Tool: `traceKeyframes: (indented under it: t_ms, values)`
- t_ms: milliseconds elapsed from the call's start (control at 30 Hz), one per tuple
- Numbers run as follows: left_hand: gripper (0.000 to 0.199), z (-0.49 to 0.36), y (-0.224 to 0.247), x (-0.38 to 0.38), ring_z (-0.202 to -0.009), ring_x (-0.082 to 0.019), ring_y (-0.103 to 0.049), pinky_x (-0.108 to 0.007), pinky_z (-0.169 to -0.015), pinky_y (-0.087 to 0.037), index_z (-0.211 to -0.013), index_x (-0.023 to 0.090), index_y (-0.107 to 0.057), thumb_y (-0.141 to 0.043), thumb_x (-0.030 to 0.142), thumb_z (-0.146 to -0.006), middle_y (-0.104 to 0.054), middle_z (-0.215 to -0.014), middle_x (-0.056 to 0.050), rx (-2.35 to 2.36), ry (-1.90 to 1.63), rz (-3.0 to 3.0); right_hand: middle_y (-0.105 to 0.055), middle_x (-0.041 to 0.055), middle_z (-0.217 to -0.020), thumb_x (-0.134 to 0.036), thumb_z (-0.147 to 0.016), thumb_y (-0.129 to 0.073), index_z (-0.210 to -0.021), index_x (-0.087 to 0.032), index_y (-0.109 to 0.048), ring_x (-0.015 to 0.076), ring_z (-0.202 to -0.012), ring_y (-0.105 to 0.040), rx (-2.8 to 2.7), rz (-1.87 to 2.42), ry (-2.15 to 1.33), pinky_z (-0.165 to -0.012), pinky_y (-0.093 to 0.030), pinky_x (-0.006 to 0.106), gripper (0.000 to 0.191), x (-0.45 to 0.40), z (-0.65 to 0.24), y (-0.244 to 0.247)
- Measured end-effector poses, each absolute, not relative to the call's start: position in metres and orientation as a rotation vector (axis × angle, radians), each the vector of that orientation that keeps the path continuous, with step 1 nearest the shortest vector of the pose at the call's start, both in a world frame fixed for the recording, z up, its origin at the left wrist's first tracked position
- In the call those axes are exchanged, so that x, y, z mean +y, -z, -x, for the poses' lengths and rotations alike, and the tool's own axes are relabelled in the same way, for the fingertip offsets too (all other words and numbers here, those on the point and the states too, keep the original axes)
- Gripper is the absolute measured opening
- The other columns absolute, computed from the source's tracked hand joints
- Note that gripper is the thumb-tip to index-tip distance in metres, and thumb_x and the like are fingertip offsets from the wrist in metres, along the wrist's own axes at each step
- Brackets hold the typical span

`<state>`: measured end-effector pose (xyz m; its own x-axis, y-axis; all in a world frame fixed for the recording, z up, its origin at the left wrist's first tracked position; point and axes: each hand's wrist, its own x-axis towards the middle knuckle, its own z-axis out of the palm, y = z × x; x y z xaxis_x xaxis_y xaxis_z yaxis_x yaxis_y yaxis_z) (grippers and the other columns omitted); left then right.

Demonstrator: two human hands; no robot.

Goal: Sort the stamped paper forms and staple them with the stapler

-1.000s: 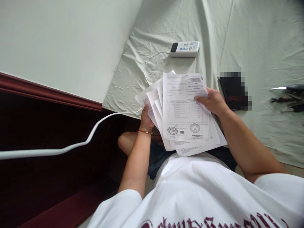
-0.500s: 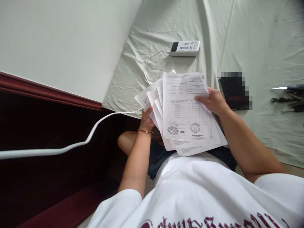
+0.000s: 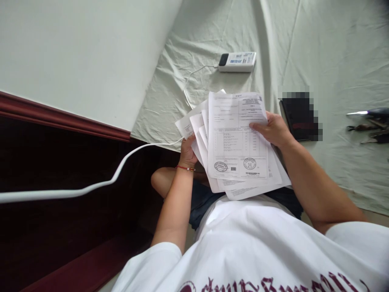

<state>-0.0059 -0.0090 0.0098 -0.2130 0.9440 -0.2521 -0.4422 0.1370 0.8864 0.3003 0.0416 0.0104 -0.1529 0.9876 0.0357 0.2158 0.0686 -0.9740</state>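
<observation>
Above my lap is a fanned stack of printed papers [image 3: 235,138], several sheets overlapping unevenly. The top sheet carries a ruled table and two oval stamps along its lower part. My right hand [image 3: 273,129] grips the right edge of the stack, thumb on top and fingers hidden underneath. At the left, my left hand [image 3: 188,151] is closed on the lower-left sheets, its thumb lying over them and the other fingers mostly out of sight. A red beaded bracelet [image 3: 185,168] circles my left wrist.
On the pale green cloth [image 3: 200,44] lies a white power bank [image 3: 238,62] with a white cable [image 3: 121,162] running off left. A dark, partly pixelated object [image 3: 296,115] and a bunch of keys [image 3: 378,125] lie to the right. Dark red wooden furniture [image 3: 63,117] stands at left.
The leftmost sheet has shifted slightly right, closer to the rest of the stack, and my left thumb has moved a little. My right hand stays in place.
</observation>
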Motion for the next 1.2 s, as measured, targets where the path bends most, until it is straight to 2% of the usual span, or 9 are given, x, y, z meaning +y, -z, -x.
traceKeyframes:
  t_ms: [200,333,633,867,967,1200]
  values:
    - [0.046,0.007,-0.002,-0.008,-0.099,-0.029,-0.078,-0.038,-0.089,-0.062,-0.094,0.022,-0.076,-0.097,0.032,-0.054,-0.082,-0.092,-0.004,1.182,-1.473,-0.608,-0.078,0.0019,-0.093,-0.037,-0.077,-0.078,-0.098,-0.026,-0.079,0.0293,-0.093,-0.074,-1.518,1.279,-1.132,-0.091,-0.062,0.051,0.023,0.041,-0.299,-0.011]
    - [0.045,0.006,-0.001,-0.007,-0.095,-0.028,-0.079,-0.036,-0.084,-0.063,-0.092,0.023,-0.077,-0.097,0.027,-0.052,-0.082,-0.089,-0.002,1.171,-1.465,-0.622,-0.074,0.0006,-0.084,-0.039,-0.079,-0.075,-0.092,-0.025,-0.077,0.0268,-0.084,-0.071,-1.513,1.3,-1.1,-0.086,-0.062,0.048,0.019,0.041,-0.299,-0.012]
    - [0.041,0.008,0.002,-0.005,-0.111,-0.029,-0.076,-0.039,-0.096,-0.061,-0.093,0.024,-0.077,-0.096,0.027,-0.058,-0.082,-0.091,-0.002,1.18,-1.465,-0.621,-0.071,-0.0004,-0.082,-0.04,-0.083,-0.071,-0.096,-0.028,-0.077,0.0259,-0.085,-0.068,-1.537,1.331,-1.003,-0.09,-0.059,0.048,0.019,0.041,-0.301,-0.011]
    - [0.04,0.007,0.002,-0.005,-0.1,-0.028,-0.078,-0.035,-0.086,-0.063,-0.09,0.023,-0.078,-0.096,0.026,-0.055,-0.082,-0.092,-0.003,1.171,-1.488,-0.642,-0.069,0.0,-0.08,-0.047,-0.086,-0.07,-0.093,-0.028,-0.076,0.0265,-0.084,-0.069,-1.554,1.328,-0.947,-0.087,-0.06,0.047,0.021,0.04,-0.302,-0.012]
    - [0.04,0.007,0.002,-0.005,-0.099,-0.029,-0.079,-0.037,-0.088,-0.063,-0.091,0.022,-0.079,-0.096,0.024,-0.054,-0.082,-0.091,-0.003,1.19,-1.499,-0.615,-0.071,-0.0001,-0.079,-0.049,-0.085,-0.072,-0.091,-0.03,-0.076,0.0272,-0.084,-0.07,-1.494,1.346,-0.909,-0.086,-0.061,0.047,0.021,0.044,-0.308,-0.005]
    - [0.044,0.007,0.002,-0.005,-0.101,-0.029,-0.078,-0.039,-0.09,-0.062,-0.093,0.022,-0.079,-0.098,0.026,-0.054,-0.082,-0.094,-0.003,1.201,-1.51,-0.594,-0.078,0.0025,-0.097,-0.047,-0.079,-0.079,-0.094,-0.031,-0.076,0.0286,-0.091,-0.072,-1.334,1.241,-0.983,-0.087,-0.062,0.048,0.022,0.052,-0.311,0.004]
